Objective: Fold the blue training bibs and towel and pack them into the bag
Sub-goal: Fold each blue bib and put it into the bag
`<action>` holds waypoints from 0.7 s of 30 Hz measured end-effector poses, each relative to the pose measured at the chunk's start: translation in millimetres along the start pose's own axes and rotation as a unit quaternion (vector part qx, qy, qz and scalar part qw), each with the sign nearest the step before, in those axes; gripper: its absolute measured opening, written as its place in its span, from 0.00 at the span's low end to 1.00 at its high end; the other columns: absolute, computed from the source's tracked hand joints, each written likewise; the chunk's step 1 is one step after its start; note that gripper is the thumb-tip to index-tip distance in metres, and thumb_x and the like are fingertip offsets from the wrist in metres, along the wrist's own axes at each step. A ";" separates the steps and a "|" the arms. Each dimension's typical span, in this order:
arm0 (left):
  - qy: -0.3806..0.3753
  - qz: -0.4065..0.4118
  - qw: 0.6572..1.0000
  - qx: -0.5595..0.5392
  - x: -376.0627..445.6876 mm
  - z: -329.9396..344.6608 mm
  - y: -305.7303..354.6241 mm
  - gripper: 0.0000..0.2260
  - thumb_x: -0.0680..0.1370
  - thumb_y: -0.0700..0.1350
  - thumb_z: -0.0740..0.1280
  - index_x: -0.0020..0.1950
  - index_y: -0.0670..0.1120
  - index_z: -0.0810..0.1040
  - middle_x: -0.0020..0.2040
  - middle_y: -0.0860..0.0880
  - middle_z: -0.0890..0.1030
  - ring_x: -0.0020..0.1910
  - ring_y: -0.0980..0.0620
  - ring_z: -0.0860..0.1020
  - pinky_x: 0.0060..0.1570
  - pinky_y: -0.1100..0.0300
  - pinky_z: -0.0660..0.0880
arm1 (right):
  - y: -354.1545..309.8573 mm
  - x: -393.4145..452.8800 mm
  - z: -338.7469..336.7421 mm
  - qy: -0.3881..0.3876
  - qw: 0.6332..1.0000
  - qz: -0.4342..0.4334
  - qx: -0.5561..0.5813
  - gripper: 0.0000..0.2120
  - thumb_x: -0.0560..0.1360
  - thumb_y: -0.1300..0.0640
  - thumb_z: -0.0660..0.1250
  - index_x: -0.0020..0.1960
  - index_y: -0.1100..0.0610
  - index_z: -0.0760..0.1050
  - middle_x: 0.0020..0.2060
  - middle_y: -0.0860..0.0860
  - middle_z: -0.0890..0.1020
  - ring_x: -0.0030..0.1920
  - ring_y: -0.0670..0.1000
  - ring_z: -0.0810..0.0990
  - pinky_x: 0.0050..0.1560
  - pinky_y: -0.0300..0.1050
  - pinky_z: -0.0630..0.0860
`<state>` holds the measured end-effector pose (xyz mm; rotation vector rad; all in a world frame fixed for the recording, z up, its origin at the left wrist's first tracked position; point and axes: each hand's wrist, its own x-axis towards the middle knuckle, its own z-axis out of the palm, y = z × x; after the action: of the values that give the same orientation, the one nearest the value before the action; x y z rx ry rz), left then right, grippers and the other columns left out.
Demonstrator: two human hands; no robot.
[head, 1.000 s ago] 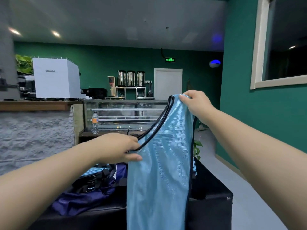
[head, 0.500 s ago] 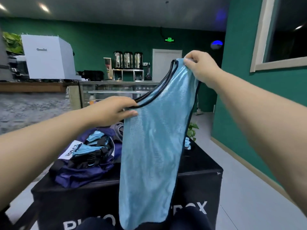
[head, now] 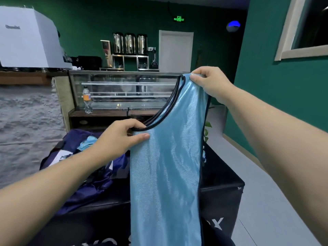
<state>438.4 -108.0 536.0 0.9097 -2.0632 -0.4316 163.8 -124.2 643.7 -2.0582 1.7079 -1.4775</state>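
Note:
A light blue training bib with black trim hangs in front of me, doubled lengthwise, its lower end out of view at the bottom. My right hand pinches its upper shoulder strap, held high. My left hand grips the lower end of the neckline, thumb on the front of the cloth. Behind my left arm a dark blue bag lies open on a black box, with more light blue fabric showing inside it. No towel can be made out.
The black box has white lettering on its front. Beyond it stands a glass display counter with a plastic bottle on its shelf. A green wall runs along the right, with grey floor beside the box.
The camera has tipped down and drawn closer, so the box and bag show more. Both hands keep their hold; the bib hangs straighter, with my left hand lower than my right.

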 end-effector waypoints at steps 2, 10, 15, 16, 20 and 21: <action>0.019 -0.006 0.999 -0.034 9.4 15.0 -18.1 0.08 0.71 0.42 0.74 0.41 0.55 0.78 0.44 0.55 0.80 0.37 0.67 0.75 0.41 0.71 0.69 | 14.9 10.8 10.9 -0.018 1.000 0.018 0.000 0.06 0.79 0.51 0.65 0.48 0.53 0.78 0.42 0.44 0.79 0.42 0.44 0.76 0.42 0.38 0.73; -0.016 -0.087 0.991 -0.100 67.2 55.6 -104.8 0.12 0.74 0.34 0.70 0.41 0.51 0.74 0.37 0.52 0.78 0.37 0.59 0.71 0.40 0.67 0.67 | 83.1 64.3 64.4 -0.064 0.996 0.059 -0.013 0.12 0.79 0.54 0.64 0.52 0.62 0.79 0.46 0.54 0.81 0.45 0.48 0.76 0.47 0.43 0.72; 0.012 -0.129 0.981 -0.145 103.7 70.3 -158.2 0.14 0.78 0.40 0.65 0.46 0.61 0.68 0.34 0.40 0.71 0.33 0.50 0.64 0.37 0.56 0.62 | 120.4 103.8 93.9 -0.066 0.995 0.073 -0.024 0.09 0.80 0.54 0.63 0.50 0.59 0.78 0.41 0.47 0.79 0.42 0.46 0.75 0.39 0.34 0.70; 0.024 -0.131 0.978 -0.161 109.1 73.5 -164.6 0.15 0.78 0.39 0.65 0.46 0.61 0.68 0.32 0.44 0.70 0.31 0.51 0.64 0.35 0.57 0.62 | 128.5 111.7 99.9 -0.067 0.995 0.075 -0.027 0.09 0.80 0.54 0.64 0.50 0.59 0.79 0.42 0.48 0.79 0.43 0.47 0.76 0.39 0.35 0.70; 0.019 -0.149 0.974 -0.169 124.3 92.9 -192.8 0.18 0.79 0.35 0.60 0.37 0.56 0.77 0.35 0.51 0.75 0.36 0.51 0.68 0.35 0.61 0.64 | 162.2 137.2 123.9 -0.088 0.991 0.091 -0.043 0.10 0.79 0.53 0.64 0.50 0.59 0.79 0.42 0.49 0.79 0.41 0.47 0.75 0.41 0.39 0.70; 0.017 -0.169 0.971 -0.170 126.5 98.9 -202.3 0.20 0.80 0.34 0.58 0.36 0.54 0.79 0.36 0.48 0.77 0.36 0.50 0.70 0.35 0.60 0.65 | 171.2 141.4 130.8 -0.096 0.989 0.099 -0.048 0.10 0.79 0.53 0.64 0.49 0.59 0.78 0.41 0.50 0.79 0.40 0.47 0.74 0.42 0.41 0.70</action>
<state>400.1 -339.8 428.8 1.0463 -1.7300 -0.9137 120.7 -363.1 557.3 -1.9355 1.8738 -1.1223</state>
